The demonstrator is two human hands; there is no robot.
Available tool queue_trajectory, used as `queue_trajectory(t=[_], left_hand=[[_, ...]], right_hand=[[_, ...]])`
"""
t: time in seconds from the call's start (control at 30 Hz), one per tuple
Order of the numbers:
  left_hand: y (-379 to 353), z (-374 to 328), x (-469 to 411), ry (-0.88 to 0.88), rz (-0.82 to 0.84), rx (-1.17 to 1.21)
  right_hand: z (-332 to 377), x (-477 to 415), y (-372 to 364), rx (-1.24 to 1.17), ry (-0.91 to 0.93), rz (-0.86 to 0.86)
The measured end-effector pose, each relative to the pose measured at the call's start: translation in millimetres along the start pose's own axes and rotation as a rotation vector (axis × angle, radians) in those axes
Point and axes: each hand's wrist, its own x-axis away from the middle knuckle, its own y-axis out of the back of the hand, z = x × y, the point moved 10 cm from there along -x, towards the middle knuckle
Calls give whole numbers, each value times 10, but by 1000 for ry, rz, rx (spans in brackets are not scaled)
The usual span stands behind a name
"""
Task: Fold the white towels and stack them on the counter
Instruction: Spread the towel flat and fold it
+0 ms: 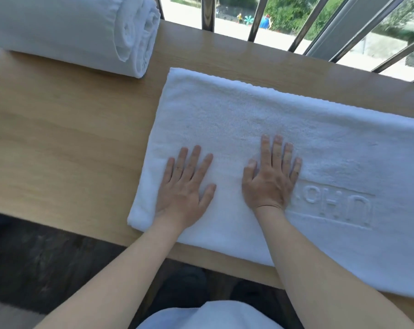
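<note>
Our left hand [185, 186] and right hand [271, 176] press flat, fingers spread, on 1 folded towel [296, 129] at 3 o'clock on the wooden counter [65, 143]; 1 rolled towel [77, 29] lies at 11 o'clock, window bars [208, 13] beyond.

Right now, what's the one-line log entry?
stage: smoothing | left hand: flat on towel | right hand: flat on towel | rolled towel: counter, far left

Flat folded white terry towel [260, 129] with embossed lettering near the wooden counter's [58, 138] front edge, rolled white towel [65, 29] far left
</note>
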Motion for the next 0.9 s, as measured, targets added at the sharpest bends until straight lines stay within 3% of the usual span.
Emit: queue_trajectory(t=[0.23,0.47,0.67,0.9], left_hand=[[-40,451,428,92,18,-48],[-50,307,364,122,9,-45],[-69,-698,-46,-101,-15,5],[-164,-2048,-620,-323,11,-40]], right_hand=[[-11,24,24,-40,9,-14],[-48,202,38,-66,93,81],[-663,460,115,-25,71,129],[-1976,389,330,53,-94,165]])
